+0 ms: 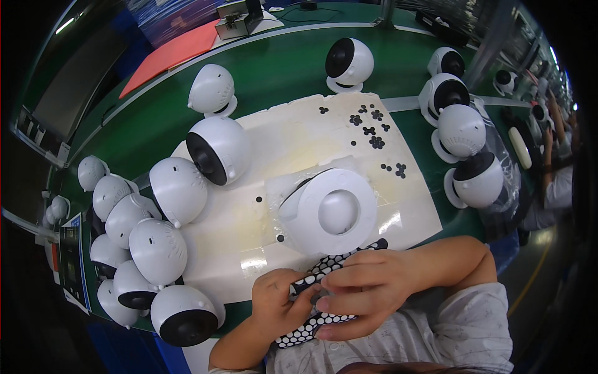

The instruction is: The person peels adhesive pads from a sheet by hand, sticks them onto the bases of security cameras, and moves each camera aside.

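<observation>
Green workbench [280,68], red mat [171,53] at back

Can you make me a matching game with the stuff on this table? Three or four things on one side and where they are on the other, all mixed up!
Things:
1. red sheet
2. loose black dots
3. dotted sticker sheet
4. upturned white base

Places:
A. middle of the white mat
B. held between the left hand and right hand
C. far left corner of the green table
D. scattered on the mat's far right part

Pairs: 1-C, 2-D, 3-B, 4-A
</observation>
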### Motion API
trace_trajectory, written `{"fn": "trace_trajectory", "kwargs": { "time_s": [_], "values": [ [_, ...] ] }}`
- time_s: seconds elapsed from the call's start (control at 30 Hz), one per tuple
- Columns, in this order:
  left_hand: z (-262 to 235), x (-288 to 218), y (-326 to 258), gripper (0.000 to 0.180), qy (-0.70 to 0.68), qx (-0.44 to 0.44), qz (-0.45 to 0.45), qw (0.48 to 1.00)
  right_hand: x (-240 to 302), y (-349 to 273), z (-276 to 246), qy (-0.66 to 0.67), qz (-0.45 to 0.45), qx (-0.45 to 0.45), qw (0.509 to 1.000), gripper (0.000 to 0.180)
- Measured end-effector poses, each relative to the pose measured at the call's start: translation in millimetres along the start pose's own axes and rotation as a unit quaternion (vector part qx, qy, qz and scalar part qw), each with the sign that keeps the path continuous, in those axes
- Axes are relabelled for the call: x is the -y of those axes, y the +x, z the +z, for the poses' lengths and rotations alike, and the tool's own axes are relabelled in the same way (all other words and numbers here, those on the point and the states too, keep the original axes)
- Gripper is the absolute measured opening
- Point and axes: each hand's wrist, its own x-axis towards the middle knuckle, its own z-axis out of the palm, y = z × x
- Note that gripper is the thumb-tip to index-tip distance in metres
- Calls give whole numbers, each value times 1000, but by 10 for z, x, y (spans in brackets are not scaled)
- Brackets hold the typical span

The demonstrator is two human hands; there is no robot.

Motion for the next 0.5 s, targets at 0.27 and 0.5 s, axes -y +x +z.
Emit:
{"fn": "trace_trajectory", "kwargs": {
  "time_s": [0.27, 0.5],
  "values": [
    [-57, -42, 29, 16, -15, 28, -65, 997, -156, 145, -283, 405, 218, 75, 885, 44],
    [74, 6, 37, 23, 237, 60, 113, 963, -642, 58, -356, 275, 415, -90, 863, 53]
  ]
}}
